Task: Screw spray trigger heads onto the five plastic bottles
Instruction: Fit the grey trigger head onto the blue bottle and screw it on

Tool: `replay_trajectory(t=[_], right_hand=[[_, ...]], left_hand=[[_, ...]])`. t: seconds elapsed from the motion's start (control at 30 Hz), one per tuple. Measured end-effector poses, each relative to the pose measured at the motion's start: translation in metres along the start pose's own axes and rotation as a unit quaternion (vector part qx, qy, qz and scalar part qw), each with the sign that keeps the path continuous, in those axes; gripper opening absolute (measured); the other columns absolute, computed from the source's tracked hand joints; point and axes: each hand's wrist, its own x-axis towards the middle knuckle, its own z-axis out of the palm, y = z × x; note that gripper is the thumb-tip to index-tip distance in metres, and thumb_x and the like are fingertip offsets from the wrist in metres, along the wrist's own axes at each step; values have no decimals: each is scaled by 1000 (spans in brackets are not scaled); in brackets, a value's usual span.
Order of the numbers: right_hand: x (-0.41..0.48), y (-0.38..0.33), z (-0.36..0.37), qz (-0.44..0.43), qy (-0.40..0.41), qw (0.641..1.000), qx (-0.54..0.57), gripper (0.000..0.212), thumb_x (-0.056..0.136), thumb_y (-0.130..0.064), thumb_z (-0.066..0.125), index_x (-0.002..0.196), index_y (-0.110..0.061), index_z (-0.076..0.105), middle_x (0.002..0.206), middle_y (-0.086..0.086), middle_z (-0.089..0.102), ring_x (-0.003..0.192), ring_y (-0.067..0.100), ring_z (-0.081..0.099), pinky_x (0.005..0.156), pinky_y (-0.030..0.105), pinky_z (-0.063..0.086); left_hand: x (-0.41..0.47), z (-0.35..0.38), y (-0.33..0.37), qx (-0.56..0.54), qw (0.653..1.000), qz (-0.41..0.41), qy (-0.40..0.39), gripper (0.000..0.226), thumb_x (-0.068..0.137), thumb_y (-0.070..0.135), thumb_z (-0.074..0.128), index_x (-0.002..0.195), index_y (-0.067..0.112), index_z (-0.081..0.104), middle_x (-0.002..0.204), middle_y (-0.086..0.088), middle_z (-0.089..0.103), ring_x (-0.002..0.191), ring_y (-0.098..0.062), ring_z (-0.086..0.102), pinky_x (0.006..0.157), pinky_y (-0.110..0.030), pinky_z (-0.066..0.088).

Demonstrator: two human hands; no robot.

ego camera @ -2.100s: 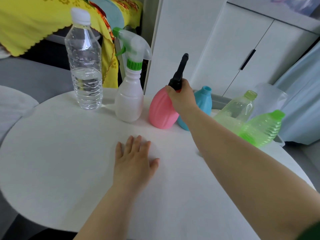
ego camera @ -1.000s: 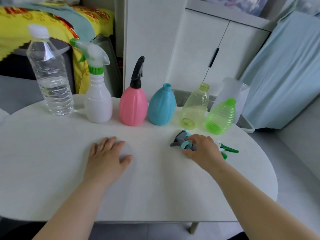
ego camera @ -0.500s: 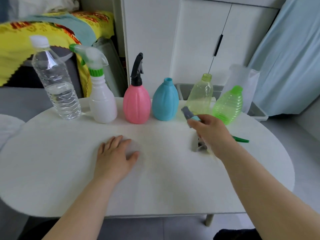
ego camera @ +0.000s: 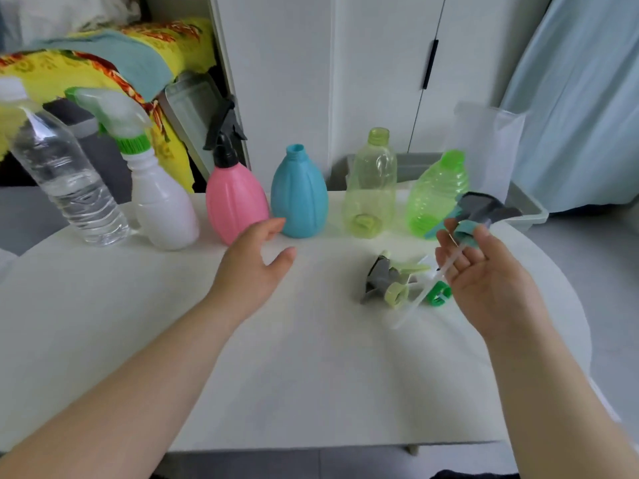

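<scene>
Two of the five bottles already carry their heads: the white bottle (ego camera: 162,205) wears a translucent trigger head with a green collar (ego camera: 116,119), and the pink bottle (ego camera: 235,205) beside it wears a black trigger head (ego camera: 224,136). Three are left with bare necks: the blue bottle (ego camera: 299,195), the pale yellow-green bottle (ego camera: 371,188) and the bright green bottle (ego camera: 437,198), standing in a row along the far side of the bench (ego camera: 173,340). The clear water bottle (ego camera: 62,181) at the far left has a plain cap and looks to be no part of the job. The right hand (ego camera: 484,281) is raised above the bench with its grip closed by the fingertips on a grey and teal trigger head (ego camera: 479,216), whose clear dip tube (ego camera: 425,288) hangs down and to the left in front of the palm. By its colour this head seems meant for the blue bottle, so the third fitting appears to be the step in hand. The left hand (ego camera: 256,267) hovers with its grip open and empty, fingers spread, just in front of the pink and blue bottles, touching neither as far as can be seen. Two more heads lie on the bench below the right hand: a grey and pale yellow-green head (ego camera: 383,281) and a green one (ego camera: 437,295), partly hidden.
</scene>
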Motion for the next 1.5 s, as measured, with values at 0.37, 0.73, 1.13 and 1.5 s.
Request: replay_trajectory(t=[0.37, 0.73, 1.13, 1.5], right_hand=[[7, -2, -20, -28, 1, 1000, 1, 17, 90, -19, 41, 91, -15, 58, 73, -10, 74, 75, 4, 69, 63, 16, 56], [9, -5, -21, -84, 29, 996, 13, 7, 87, -19, 46, 88, -16, 52, 69, -8, 69, 64, 6, 66, 66, 22, 55], [2, -7, -15, -61, -31, 998, 12, 21, 64, -19, 57, 81, -13, 47, 64, -4, 64, 54, 9, 56, 58, 17, 52], [-14, 1, 0, -60, -63, 996, -12, 3, 69, -13, 56, 66, -15, 55, 72, 0, 74, 80, 17, 71, 72, 25, 57]], left_hand=[[54, 41, 40, -36, 985, -12, 167, 70, 82, 12, 58, 138, 5, 17, 147, -13, 24, 136, -25, 21, 105, -21, 11], [107, 46, 23, -92, 983, -136, 81, 75, 68, 27, 75, 128, 7, 34, 133, -11, 44, 121, -27, 43, 101, -37, 37], [73, 54, 21, -102, 986, -89, 94, 82, 62, 17, 78, 126, 10, 29, 123, -1, 41, 108, -16, 42, 90, -30, 37], [-30, 3, 26, -170, 984, -32, 36, 61, 45, 30, 71, 91, 52, 38, 98, 28, 47, 88, 18, 48, 67, -4, 41]])
